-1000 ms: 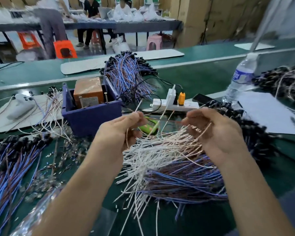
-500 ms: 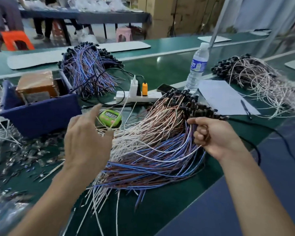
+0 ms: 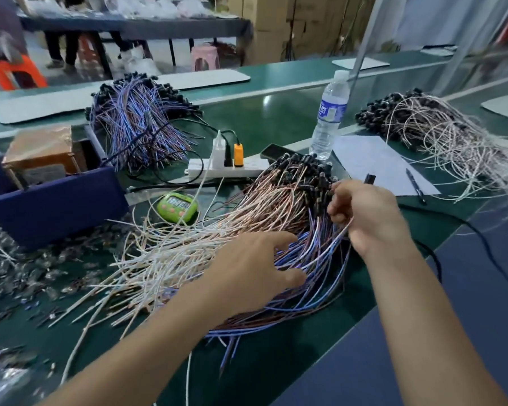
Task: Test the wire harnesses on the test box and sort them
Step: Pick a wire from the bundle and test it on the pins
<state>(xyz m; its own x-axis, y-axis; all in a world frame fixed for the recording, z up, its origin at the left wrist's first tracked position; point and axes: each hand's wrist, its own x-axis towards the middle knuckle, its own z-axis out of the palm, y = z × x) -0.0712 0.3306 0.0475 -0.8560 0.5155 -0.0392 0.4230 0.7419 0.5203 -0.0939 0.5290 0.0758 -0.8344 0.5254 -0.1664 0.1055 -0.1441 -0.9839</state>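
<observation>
A big heap of wire harnesses (image 3: 217, 238) lies on the green bench in front of me, white, brown and blue wires fanning left from a cluster of black connectors (image 3: 302, 171). My left hand (image 3: 252, 271) rests palm down on the wires, fingers spread and relaxed. My right hand (image 3: 367, 215) is curled at the connector end, pinching a harness with a black plug (image 3: 369, 178) poking above the knuckles. The brown test box (image 3: 41, 150) sits inside a blue bin (image 3: 53, 200) at the left.
A green timer (image 3: 177, 205) and a white power strip (image 3: 226, 168) lie behind the heap. Sorted harness piles sit at the back (image 3: 138, 121) and far right (image 3: 440, 133). A water bottle (image 3: 329, 115), paper sheet (image 3: 376, 162) and pen (image 3: 415, 186) are right of centre. Small clear parts (image 3: 35, 271) litter the left.
The view swung right. My left hand let go of the thin wires and came down flat on the heap; my right hand moved to the connector end and closed on a harness.
</observation>
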